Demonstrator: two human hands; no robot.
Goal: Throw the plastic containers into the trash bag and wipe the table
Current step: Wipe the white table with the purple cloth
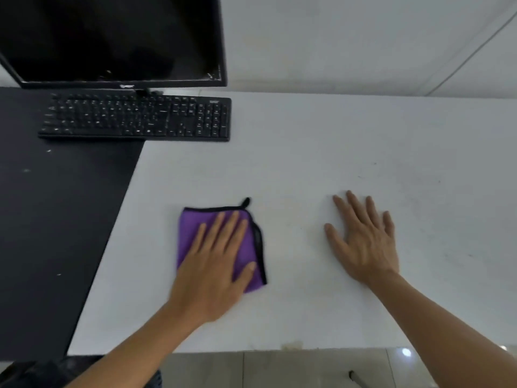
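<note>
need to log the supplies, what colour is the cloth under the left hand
Purple with black edging, seen in the head view: cloth.

All you really get of the person is two arms. The left hand (212, 264) and right hand (363, 239) are both bare, with long, fairly slim fingers. The right one is sharp enough that faint tendon lines show across its back, while the left one is smeared by blur (nails are a lost cause on either). The left forearm (145, 340) and right forearm (447, 329) are uncovered right out to the frame edge, lean and narrowing at the wrists. Under the left forearm at the bottom edge there's a sliver of dark fabric (155, 380), maybe clothing, too blurry to call.
</note>
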